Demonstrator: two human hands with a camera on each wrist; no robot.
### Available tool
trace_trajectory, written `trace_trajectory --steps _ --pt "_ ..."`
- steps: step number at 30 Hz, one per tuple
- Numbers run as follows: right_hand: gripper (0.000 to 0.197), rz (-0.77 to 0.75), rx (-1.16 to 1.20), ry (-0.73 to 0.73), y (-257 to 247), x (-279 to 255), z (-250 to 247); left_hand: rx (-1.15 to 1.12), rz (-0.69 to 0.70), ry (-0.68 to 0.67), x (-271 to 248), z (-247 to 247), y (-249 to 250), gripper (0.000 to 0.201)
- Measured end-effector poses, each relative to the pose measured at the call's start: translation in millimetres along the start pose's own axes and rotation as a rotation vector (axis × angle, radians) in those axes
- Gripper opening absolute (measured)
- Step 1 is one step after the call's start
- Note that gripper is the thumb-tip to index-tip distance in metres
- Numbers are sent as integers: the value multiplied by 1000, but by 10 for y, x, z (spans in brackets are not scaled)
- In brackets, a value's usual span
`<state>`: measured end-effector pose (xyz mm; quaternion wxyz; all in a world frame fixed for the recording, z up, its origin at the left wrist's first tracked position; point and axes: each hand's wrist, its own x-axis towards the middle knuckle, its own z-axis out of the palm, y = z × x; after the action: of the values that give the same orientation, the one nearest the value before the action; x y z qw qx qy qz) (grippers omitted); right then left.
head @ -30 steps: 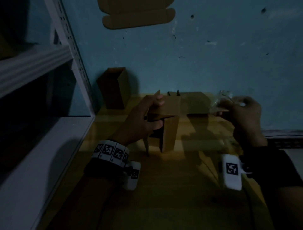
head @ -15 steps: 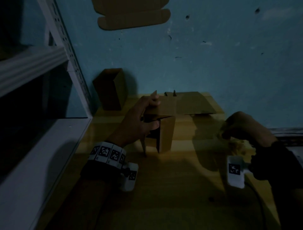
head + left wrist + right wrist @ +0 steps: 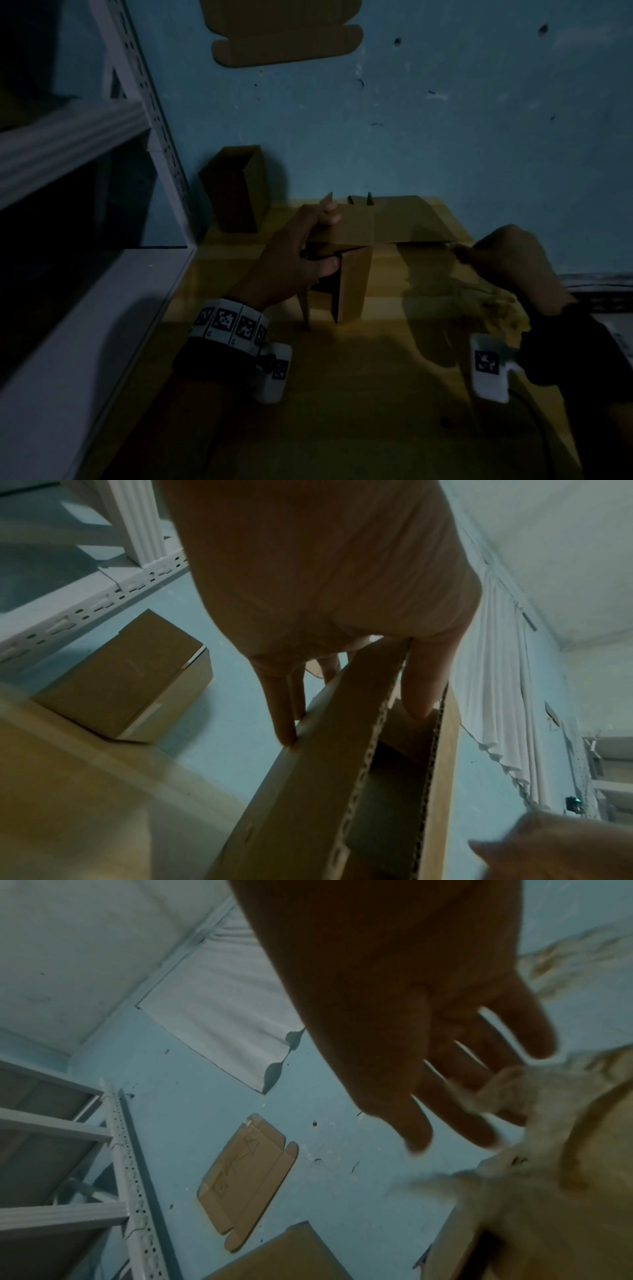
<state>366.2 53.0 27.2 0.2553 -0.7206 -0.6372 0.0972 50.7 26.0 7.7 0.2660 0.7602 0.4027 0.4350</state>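
A half-folded cardboard box (image 3: 352, 284) stands on the wooden table (image 3: 342, 411), one flap (image 3: 411, 222) stretched out flat to the right. My left hand (image 3: 298, 257) grips the box's left wall, fingers outside and thumb (image 3: 421, 685) inside the box (image 3: 342, 777). My right hand (image 3: 507, 257) hovers at the flap's right corner, fingers straight and spread in the right wrist view (image 3: 428, 1042), holding nothing. A crumpled clear plastic bag (image 3: 493, 301) lies on the table just under it and shows blurred in the right wrist view (image 3: 534, 1096).
A closed small carton (image 3: 236, 188) stands against the blue wall at the back left. A flat cardboard blank (image 3: 284, 34) hangs on the wall above. A white metal shelf rack (image 3: 85, 274) borders the table on the left. The light is dim.
My right hand brought the plastic bag down onto the table, let it go, then rose to the flap's corner. The left hand kept its grip on the box.
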Motion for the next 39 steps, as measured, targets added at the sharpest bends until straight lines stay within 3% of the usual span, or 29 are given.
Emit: trace_trajectory --steps 2,5,11,15,22,27,35,39 --pt "45 -58 31 70 -45 -10 -8 18 3 13 1 -7 -7 52" --pt "24 -135 81 64 -156 -24 76 30 -18 45 24 -8 -23 52" --pt "21 -187 61 -64 -289 -67 398 -5 -108 232 73 -86 -56 43" --pt "14 -258 114 18 -344 -118 461 -19 -139 314 61 -148 -152 38" --pt "23 -224 248 29 -412 -157 412 -45 -162 318 43 -187 -201 38" --pt "37 -140 209 -94 -481 -187 362 -7 -173 316 36 -207 -201 38" --pt "14 -196 184 80 -389 -150 349 -14 -191 320 20 -229 -178 37" --pt "43 -152 95 61 -344 -137 357 -18 -233 323 14 -239 -156 39"
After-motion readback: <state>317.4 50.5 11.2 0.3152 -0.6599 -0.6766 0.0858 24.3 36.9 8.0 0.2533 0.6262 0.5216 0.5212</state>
